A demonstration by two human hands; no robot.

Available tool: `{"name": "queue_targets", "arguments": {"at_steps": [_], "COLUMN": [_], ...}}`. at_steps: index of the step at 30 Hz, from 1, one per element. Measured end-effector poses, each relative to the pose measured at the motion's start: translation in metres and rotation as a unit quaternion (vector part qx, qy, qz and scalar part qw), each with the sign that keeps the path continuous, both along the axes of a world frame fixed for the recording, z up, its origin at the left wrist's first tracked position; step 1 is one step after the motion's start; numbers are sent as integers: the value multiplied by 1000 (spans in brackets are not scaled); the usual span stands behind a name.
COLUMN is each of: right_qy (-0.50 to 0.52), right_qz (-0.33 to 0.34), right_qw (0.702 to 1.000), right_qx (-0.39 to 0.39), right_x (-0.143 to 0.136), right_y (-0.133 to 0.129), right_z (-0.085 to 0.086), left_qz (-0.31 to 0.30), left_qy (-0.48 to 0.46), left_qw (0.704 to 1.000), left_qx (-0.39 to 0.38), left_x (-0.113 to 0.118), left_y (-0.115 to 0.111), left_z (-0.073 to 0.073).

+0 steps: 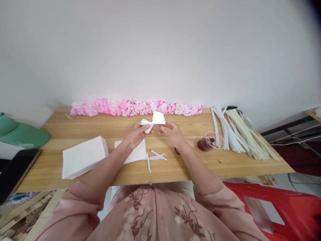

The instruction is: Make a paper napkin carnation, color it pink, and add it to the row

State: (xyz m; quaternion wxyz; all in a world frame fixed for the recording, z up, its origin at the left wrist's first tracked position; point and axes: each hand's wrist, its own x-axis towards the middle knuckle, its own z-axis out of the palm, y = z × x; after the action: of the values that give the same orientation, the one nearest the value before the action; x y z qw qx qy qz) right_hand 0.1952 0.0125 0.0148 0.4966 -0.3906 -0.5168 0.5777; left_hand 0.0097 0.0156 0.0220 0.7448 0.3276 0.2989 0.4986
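Note:
Above the middle of the wooden table, my left hand (137, 134) pinches the left part of a white pleated paper piece (158, 117), gathered at its middle with a loose end hanging down. On its right side, the fingers of my right hand (172, 132) hold the paper's edge. Below my hands lie several white strips (156, 156), some crossed. A flat white sheet (136, 153) is partly hidden by my left forearm. To the left rests a thick stack of white paper (84, 156).
Pink and white fluffy paper flowers (135, 107) line the table's (200, 167) back edge. At right are a dark red jar (206, 144) and bundles of white and cream strips (250, 134). A phone (17, 170) and green object (23, 134) are left; a red chair (288, 207) stands lower right.

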Motion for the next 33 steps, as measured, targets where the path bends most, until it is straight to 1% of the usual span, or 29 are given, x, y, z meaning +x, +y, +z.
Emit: {"name": "queue_targets", "arguments": {"at_steps": [2, 4, 7, 11, 13, 15, 19, 21, 25, 28, 33], "right_qy": [-37, -52, -73, -129, -163, -173, -94, -69, -68, -77, -98], "right_qz": [-13, -38, -63, -72, -74, -66, -34, -31, -37, -21, -15], "right_qw": [999, 998, 995, 988, 981, 980, 993, 996, 996, 996, 994], "right_qx": [1, 1, 12, 53, 70, 77, 64, 51, 38, 32, 44], "right_x": [-4, -7, -8, -4, -3, -3, -5, -5, -4, -4, -3], "right_y": [-2, -3, -3, -2, -2, -2, -2, -3, -2, -1, -2], "right_z": [-4, -7, -11, -17, -18, -18, -14, -12, -12, -15, -15], "left_qz": [-16, -19, 7, 51, 62, 66, 70, 63, 67, 71, 43], "left_qy": [6, 24, 86, 193, 228, 245, 244, 254, 261, 235, 189], "left_qw": [1000, 1000, 996, 979, 970, 964, 963, 959, 955, 963, 977], "left_qx": [2, 3, 12, 48, 64, 78, 94, 104, 124, 113, 86], "left_x": [3, 6, 8, 9, 9, 9, 9, 10, 9, 8, 7], "left_y": [-2, -4, -5, -6, -6, -7, -8, -8, -7, -7, -6], "left_z": [-2, -5, -6, -8, -9, -10, -11, -11, -7, -5, -6]}}
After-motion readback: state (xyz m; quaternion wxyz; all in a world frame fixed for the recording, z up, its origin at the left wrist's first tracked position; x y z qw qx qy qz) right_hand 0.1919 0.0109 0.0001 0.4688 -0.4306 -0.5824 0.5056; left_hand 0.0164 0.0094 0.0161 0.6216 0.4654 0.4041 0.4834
